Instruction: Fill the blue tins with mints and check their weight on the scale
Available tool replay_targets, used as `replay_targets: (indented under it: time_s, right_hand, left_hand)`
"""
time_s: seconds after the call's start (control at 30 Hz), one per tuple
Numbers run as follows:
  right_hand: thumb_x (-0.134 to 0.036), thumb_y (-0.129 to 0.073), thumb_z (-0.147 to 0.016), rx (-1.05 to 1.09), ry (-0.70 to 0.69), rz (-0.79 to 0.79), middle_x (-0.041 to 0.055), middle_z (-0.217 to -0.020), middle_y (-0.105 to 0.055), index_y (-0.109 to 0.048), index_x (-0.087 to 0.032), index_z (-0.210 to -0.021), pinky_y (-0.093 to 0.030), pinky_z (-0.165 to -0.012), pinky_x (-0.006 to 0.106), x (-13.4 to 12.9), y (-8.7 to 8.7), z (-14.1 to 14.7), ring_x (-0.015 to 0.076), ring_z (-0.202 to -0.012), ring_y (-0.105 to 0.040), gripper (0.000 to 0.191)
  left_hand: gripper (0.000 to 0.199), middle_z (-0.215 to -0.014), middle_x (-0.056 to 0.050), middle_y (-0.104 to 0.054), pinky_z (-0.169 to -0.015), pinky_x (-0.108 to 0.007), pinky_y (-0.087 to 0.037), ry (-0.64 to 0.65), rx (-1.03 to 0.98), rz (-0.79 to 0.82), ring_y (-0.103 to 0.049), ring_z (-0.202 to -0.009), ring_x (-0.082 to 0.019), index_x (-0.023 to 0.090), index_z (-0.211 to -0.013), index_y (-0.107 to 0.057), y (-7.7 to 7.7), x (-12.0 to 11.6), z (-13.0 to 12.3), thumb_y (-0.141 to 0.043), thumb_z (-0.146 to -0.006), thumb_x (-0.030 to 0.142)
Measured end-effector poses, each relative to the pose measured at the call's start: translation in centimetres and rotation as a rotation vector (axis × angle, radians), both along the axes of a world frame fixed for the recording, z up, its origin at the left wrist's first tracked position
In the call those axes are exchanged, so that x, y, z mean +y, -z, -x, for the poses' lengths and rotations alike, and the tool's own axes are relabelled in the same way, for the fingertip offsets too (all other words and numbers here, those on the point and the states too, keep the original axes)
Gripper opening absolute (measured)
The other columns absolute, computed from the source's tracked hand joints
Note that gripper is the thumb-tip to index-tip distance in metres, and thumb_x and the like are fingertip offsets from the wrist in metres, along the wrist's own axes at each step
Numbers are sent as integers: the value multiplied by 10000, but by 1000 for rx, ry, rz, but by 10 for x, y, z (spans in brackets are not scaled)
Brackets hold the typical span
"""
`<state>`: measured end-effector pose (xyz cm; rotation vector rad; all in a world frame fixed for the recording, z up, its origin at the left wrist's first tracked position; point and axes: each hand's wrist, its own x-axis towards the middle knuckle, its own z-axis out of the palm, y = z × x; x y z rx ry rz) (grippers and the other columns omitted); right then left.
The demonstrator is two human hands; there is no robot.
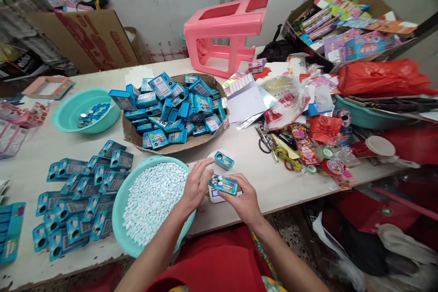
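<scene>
My right hand (244, 198) is wrapped round a small blue tin (227, 185), which has a few white candies at its left end. Beside that end is my left hand (197, 185), its fingers bent close together; what they hold, if anything, is hidden. Partly under the tin shows a small white scale (215, 195). Another blue tin (224, 160) stands just behind, with a round opening. To the left, a turquoise basin (118, 219) holds many pale candies (153, 200), and my left forearm passes over its right side.
Several blue tins (80, 185) stand at the left. Behind is a cardboard tray (171, 147) heaped with tins, near a turquoise bowl (63, 116) of caps. A pink stool (224, 32) lies at the back. Scissors (265, 140), wrappers and a cup (378, 146) crowd the right.
</scene>
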<state>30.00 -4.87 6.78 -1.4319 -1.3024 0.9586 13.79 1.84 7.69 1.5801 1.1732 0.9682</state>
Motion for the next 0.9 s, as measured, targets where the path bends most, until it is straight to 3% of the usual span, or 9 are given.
replay_targets:
  time_s: [0.1,0.2,0.27,0.33,0.43,0.53,0.7,0.9]
  right_hand:
    - [-301,-736,-710,14,53,-3,49,-951,-615,-639,-225,-1004,-502,-794,350,1,-1,-14,214,-904,-604,319]
    - [-319,-728,-717,-13,78,8,54,-953,-618,-640,-219,-1005,-499,-795,351,1,0,-31,216,-901,-604,317]
    - [-342,-723,-717,-48,86,27,58,-957,-621,-642,-212,-994,-492,-799,358,0,2,-41,221,-902,-600,317]
    - [-374,-720,-710,-86,96,49,61,-967,-624,-643,-207,-984,-481,-813,367,2,8,-47,226,-907,-596,330]
    - [-437,-715,-687,-134,124,88,59,-977,-630,-648,-206,-981,-468,-829,378,12,27,-48,235,-903,-594,380]
    - [-506,-712,-647,-141,129,94,62,-974,-636,-656,-196,-979,-465,-820,383,29,54,-38,252,-903,-594,458]
    - [-585,-715,-590,-158,174,66,78,-979,-642,-670,-173,-994,-451,-857,406,45,90,-18,292,-933,-595,578]
    - [-557,-734,-591,-206,218,63,89,-993,-637,-661,-154,-1006,-454,-872,417,40,119,-15,285,-931,-594,583]
  left_hand:
    - [397,-1217,-85,-558,-997,-402,-350,25,216,-165,-485,-1147,-227,250,-1189,-576,24,26,-17,-424,-839,142]
    - [531,-1307,-79,-491,-989,-419,-350,312,507,-213,-431,-1203,-257,282,-1250,-518,52,57,-34,-522,-751,101]
    - [478,-1244,-78,-526,-931,-382,-396,466,651,-149,-488,-1129,-254,285,-1208,-538,61,67,-43,-564,-751,144]
    - [355,-1137,-80,-566,-870,-343,-428,432,724,-85,-543,-1026,-238,251,-1128,-568,59,70,-43,-572,-776,201]
    - [340,-1088,-81,-569,-844,-327,-436,147,698,-68,-552,-997,-236,218,-1109,-550,39,64,-16,-605,-775,250]
    - [378,-1085,-72,-580,-854,-319,-429,-149,578,-127,-550,-1013,-229,229,-1131,-543,8,46,42,-633,-768,281]
    - [364,-992,-65,-627,-837,-336,-426,-685,507,-152,-576,-933,-247,218,-1023,-609,-35,-1,178,-704,-684,309]
    - [434,-1088,-95,-581,-886,-393,-407,-1359,987,172,-541,-1013,-278,155,-1076,-514,-53,-76,347,-664,-702,317]
